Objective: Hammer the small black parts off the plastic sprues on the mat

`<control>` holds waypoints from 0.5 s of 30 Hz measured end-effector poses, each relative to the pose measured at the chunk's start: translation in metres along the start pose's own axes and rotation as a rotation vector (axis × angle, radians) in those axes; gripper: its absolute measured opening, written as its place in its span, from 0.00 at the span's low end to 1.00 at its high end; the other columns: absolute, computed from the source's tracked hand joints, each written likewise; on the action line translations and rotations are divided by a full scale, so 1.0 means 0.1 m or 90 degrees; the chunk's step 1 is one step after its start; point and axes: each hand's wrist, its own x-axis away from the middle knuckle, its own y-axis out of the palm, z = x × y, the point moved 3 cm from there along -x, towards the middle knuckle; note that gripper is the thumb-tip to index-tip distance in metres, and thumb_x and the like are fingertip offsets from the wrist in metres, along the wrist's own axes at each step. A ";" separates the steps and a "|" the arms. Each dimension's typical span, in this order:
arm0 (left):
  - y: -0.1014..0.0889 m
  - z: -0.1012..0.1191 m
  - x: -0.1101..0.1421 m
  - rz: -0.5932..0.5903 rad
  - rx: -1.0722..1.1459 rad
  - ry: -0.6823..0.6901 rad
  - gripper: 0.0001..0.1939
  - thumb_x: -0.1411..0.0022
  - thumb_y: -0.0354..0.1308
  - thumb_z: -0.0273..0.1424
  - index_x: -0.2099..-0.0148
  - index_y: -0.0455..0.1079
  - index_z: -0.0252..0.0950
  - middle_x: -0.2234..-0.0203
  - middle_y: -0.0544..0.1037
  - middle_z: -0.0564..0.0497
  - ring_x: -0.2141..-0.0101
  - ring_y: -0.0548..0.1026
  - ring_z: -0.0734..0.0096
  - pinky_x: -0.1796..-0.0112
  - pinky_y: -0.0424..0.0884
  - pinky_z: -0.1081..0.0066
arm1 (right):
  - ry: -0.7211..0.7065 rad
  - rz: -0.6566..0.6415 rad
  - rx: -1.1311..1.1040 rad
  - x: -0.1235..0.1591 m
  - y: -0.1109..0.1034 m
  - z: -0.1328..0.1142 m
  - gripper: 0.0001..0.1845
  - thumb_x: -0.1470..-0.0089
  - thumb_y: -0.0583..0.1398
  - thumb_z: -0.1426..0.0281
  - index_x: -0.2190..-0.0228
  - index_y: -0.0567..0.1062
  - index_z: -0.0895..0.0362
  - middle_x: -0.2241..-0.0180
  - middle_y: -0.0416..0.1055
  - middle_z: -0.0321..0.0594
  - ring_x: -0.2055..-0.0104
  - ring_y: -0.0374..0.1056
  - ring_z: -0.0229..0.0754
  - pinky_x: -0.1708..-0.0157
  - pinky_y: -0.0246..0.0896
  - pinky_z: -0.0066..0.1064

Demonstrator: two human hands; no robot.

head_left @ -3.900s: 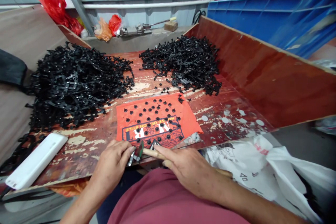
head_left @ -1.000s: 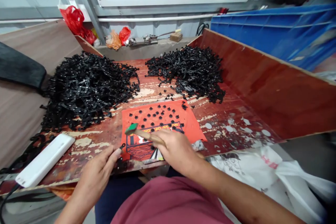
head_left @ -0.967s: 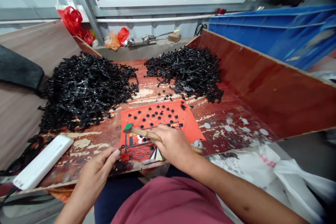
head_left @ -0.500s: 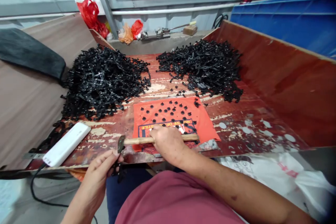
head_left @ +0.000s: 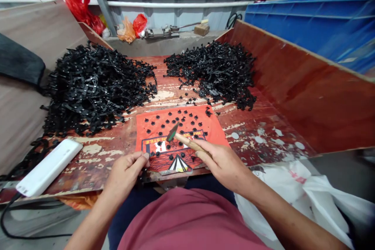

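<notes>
My right hand [head_left: 224, 163] is closed round the wooden handle of a small hammer [head_left: 183, 140], whose green head is raised above an orange sheet [head_left: 211, 125]. Several small black studs lie scattered on that sheet. My left hand [head_left: 124, 174] is pinched shut at the near edge of the worn red board [head_left: 258, 133], holding a small black part against it. Two heaps of black plastic strips lie beyond: a large one [head_left: 90, 88] at the left and another [head_left: 215, 70] at the back right.
A white power bank [head_left: 47, 168] with a black cable lies at the board's left front corner. A red wooden side wall [head_left: 304, 86] rises on the right, blue crates [head_left: 316, 23] behind it. A white bag [head_left: 295, 187] sits at my right knee. Red bags hang by the window.
The hammer has swung up from the board's near edge, its head now raised over the orange sheet. My left hand stays pinched at the edge. The view has shifted slightly.
</notes>
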 end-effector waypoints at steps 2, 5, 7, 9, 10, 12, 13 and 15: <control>0.03 0.02 -0.03 -0.001 -0.025 0.006 0.24 0.38 0.51 0.51 0.73 0.71 0.37 0.87 0.61 0.58 0.84 0.55 0.75 0.79 0.48 0.73 | -0.004 -0.005 0.009 0.06 0.01 0.04 0.24 0.32 0.49 0.67 0.39 0.68 0.42 0.58 0.80 0.36 0.62 0.77 0.43 0.60 0.69 0.31; 0.05 0.03 -0.08 0.004 -0.076 0.029 0.23 0.38 0.50 0.49 0.74 0.70 0.37 0.87 0.62 0.57 0.83 0.58 0.74 0.79 0.49 0.72 | -0.008 -0.015 0.011 0.10 0.03 0.08 0.25 0.32 0.48 0.68 0.37 0.65 0.41 0.57 0.80 0.35 0.62 0.77 0.42 0.61 0.70 0.31; 0.06 0.03 -0.10 0.004 -0.103 0.046 0.22 0.38 0.51 0.48 0.76 0.69 0.37 0.86 0.63 0.57 0.82 0.61 0.73 0.77 0.51 0.72 | -0.008 -0.023 0.000 0.11 0.04 0.08 0.26 0.32 0.48 0.70 0.37 0.64 0.39 0.56 0.80 0.33 0.62 0.77 0.41 0.61 0.70 0.29; 0.07 0.02 -0.12 0.003 -0.112 0.058 0.22 0.39 0.52 0.47 0.78 0.68 0.37 0.86 0.64 0.56 0.80 0.61 0.72 0.76 0.53 0.72 | -0.007 -0.034 -0.017 0.11 0.04 0.07 0.26 0.31 0.48 0.71 0.37 0.63 0.38 0.53 0.79 0.31 0.59 0.76 0.40 0.59 0.69 0.29; 0.08 0.01 -0.13 0.004 -0.111 0.060 0.22 0.40 0.53 0.47 0.78 0.68 0.37 0.85 0.64 0.57 0.80 0.61 0.72 0.76 0.53 0.72 | -0.004 -0.038 -0.022 0.10 0.05 0.07 0.26 0.31 0.48 0.71 0.37 0.64 0.38 0.53 0.79 0.31 0.59 0.76 0.40 0.59 0.68 0.28; 0.09 -0.02 -0.15 0.006 -0.109 0.054 0.22 0.40 0.53 0.47 0.78 0.68 0.37 0.86 0.64 0.57 0.80 0.60 0.73 0.76 0.53 0.73 | 0.004 -0.044 -0.018 0.10 0.07 0.06 0.23 0.31 0.49 0.68 0.39 0.68 0.39 0.54 0.79 0.32 0.59 0.76 0.40 0.59 0.68 0.29; 0.09 -0.03 -0.16 0.008 -0.107 0.051 0.22 0.41 0.53 0.47 0.78 0.68 0.37 0.86 0.63 0.57 0.81 0.59 0.73 0.76 0.53 0.73 | 0.008 -0.044 -0.010 0.09 0.08 0.05 0.22 0.30 0.50 0.67 0.40 0.69 0.40 0.55 0.79 0.33 0.60 0.76 0.40 0.60 0.68 0.29; 0.09 -0.05 -0.17 0.016 -0.098 0.047 0.22 0.41 0.54 0.48 0.78 0.67 0.38 0.87 0.62 0.57 0.81 0.59 0.73 0.77 0.52 0.73 | 0.010 -0.045 0.016 0.08 0.09 0.04 0.20 0.30 0.50 0.64 0.41 0.70 0.41 0.56 0.80 0.34 0.60 0.76 0.41 0.61 0.68 0.29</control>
